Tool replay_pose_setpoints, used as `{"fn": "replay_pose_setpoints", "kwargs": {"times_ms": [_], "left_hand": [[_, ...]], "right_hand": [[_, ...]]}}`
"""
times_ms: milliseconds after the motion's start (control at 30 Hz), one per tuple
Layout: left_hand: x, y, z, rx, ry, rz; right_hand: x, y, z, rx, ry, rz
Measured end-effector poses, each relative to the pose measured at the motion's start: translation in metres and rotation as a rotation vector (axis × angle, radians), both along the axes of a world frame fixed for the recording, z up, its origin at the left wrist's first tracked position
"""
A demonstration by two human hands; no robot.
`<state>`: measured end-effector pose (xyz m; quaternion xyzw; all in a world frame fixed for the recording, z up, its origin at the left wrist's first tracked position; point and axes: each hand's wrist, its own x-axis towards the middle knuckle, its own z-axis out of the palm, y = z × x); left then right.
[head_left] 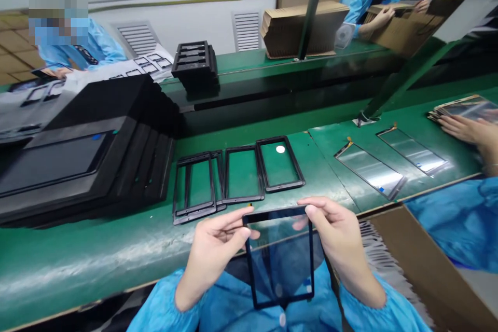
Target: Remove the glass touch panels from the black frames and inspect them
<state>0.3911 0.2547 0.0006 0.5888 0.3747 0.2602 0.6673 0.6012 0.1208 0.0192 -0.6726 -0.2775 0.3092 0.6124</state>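
A clear touchscreen panel with a black border is held up at the bench's front edge, over my lap. My left hand pinches its upper left corner between thumb and fingers. At the upper right corner, my right hand grips it the same way. Through the glass I see blue clothing. Just beyond my hands lie several black rectangular frames, among them a middle frame and a right frame; those at the left overlap.
Stacked black foam trays stand left, a dark panel on top. Two glass panels lie right, near a co-worker's hand on a panel stack. A green post rises behind them. Cardboard sheets and black trays stand across the bench.
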Motion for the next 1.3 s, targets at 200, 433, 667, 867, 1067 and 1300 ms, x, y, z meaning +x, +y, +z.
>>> {"fn": "replay_pose_setpoints", "kwargs": {"times_ms": [200, 433, 667, 867, 1067, 1300], "left_hand": [[0.008, 0.002, 0.007, 0.299, 0.12, -0.091], [0.025, -0.008, 0.021, 0.432, 0.307, -0.474], [0.005, -0.003, 0.0, 0.0, 0.001, -0.115], [0.003, -0.007, -0.009, -0.048, -0.091, 0.014], [0.001, -0.012, -0.015, -0.076, -0.123, 0.065], [0.005, -0.016, -0.013, -0.089, -0.092, 0.124]], "right_hand": [[-0.003, 0.01, -0.004, 0.023, -0.052, 0.022], [0.0, 0.017, -0.022, 0.035, 0.103, 0.188], [0.049, -0.012, -0.038, -0.205, -0.007, 0.048], [0.033, -0.005, -0.039, -0.097, 0.316, -0.052], [0.022, -0.004, -0.029, -0.009, 0.101, -0.127], [0.02, -0.011, -0.037, 0.058, 0.149, -0.088]]}}
